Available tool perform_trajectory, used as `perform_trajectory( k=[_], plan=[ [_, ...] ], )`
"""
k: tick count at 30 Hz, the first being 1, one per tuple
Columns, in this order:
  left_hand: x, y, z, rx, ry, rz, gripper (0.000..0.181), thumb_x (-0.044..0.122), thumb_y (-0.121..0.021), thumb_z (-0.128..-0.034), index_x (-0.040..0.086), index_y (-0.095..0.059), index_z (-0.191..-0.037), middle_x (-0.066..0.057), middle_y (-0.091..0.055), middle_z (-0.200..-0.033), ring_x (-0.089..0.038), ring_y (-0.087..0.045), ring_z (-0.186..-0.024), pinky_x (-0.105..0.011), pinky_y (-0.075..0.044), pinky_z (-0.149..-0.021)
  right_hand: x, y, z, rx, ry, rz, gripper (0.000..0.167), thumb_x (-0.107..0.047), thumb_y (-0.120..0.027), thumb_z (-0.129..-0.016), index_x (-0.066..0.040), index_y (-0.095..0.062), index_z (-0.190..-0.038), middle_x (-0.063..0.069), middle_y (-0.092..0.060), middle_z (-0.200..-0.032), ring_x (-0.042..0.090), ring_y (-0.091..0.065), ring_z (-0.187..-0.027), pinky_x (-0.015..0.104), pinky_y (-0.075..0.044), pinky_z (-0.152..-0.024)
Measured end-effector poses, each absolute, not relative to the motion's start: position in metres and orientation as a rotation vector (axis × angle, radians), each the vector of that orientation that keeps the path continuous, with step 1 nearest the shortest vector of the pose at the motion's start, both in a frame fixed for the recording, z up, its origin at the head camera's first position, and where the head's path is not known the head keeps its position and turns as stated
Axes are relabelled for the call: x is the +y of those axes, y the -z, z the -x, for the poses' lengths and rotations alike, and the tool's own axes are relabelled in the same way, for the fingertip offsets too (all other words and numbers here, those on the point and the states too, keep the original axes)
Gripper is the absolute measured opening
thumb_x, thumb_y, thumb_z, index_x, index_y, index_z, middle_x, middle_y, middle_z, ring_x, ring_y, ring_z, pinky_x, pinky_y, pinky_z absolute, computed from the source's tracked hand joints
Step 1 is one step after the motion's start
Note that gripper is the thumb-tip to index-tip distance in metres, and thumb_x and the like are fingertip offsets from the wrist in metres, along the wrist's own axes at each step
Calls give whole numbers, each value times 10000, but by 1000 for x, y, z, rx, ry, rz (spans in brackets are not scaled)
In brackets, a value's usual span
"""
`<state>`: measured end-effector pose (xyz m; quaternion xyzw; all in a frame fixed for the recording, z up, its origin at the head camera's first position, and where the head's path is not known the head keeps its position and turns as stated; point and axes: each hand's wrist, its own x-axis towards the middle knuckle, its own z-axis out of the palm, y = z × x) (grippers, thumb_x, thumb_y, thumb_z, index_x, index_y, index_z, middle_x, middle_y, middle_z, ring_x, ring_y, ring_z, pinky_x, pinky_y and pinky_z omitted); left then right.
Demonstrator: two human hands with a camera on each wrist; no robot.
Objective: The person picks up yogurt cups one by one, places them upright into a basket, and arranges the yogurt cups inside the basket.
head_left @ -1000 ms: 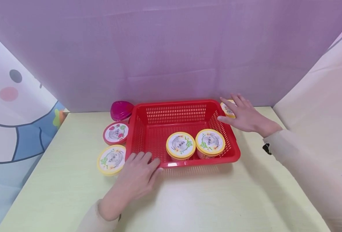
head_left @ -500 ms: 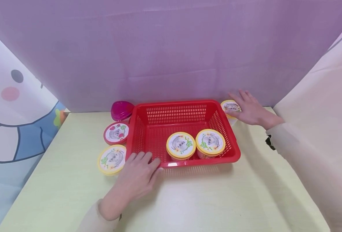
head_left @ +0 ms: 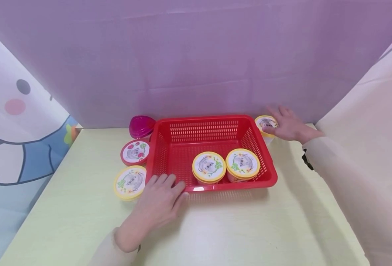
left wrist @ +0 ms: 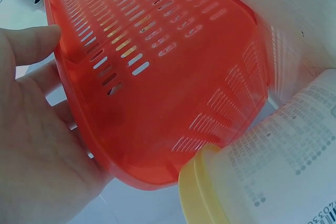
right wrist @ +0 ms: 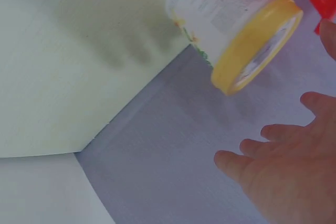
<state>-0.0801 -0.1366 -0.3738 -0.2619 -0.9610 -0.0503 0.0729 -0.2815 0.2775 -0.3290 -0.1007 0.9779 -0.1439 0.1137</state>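
A red plastic basket [head_left: 199, 147] with slotted sides stands on the table, two yellow-lidded tubs inside near its front right: one tub [head_left: 209, 168] beside another tub [head_left: 243, 164]. My left hand [head_left: 159, 201] holds the basket's rim at the front left corner; the left wrist view shows the thumb on one side and fingers beyond the rim. Behind the basket's right end stands a third yellow-lidded tub [right wrist: 226, 22]. My right hand [head_left: 287, 123] hovers by that tub, fingers spread. In the right wrist view a gap shows between the fingers [right wrist: 231, 163] and the lid.
Left of the basket, a yellow-lidded tub [head_left: 130, 183] stands nearest, with a red-lidded tub [head_left: 135, 152] behind it. Further back is a magenta-lidded container [head_left: 141, 126]. A purple cloth [head_left: 196, 59] hangs behind the table [head_left: 236, 229].
My right hand has drawn slightly right from over the back right tub, uncovering more of its lid. The left hand keeps its place on the basket rim.
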Motion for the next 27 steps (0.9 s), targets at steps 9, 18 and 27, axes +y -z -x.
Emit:
perform_trajectory(
  k=[9,18,27],
  plan=[
    [-136,375,80,-2874,151,800,338,427,-749,-890,200,-693,-1134,-19,-656,-1000,-185,-567,-906,-390,-495,-835,272,345,293,2834,391,361,867,-436,-614,-960,-97,-167,-1621,364,-13,-1616,611,-2,-1455,765,-137,-1103],
    [-136,375,81,-2863,142,803,356,436,-753,-884,204,-702,-1148,-16,-659,-1001,-182,-568,-907,-384,-495,-829,265,355,299,2809,420,359,813,-356,-591,-961,-113,-187,-1624,341,-3,-1627,596,19,-1461,767,-118,-1105],
    [-137,375,80,-2873,157,795,375,440,-760,-877,208,-702,-1166,-14,-664,-1025,-181,-575,-919,-385,-497,-849,261,362,303,2855,394,415,774,-400,-614,-960,-136,-282,-1606,259,-144,-1618,527,-76,-1462,746,-165,-1113]
  ],
)
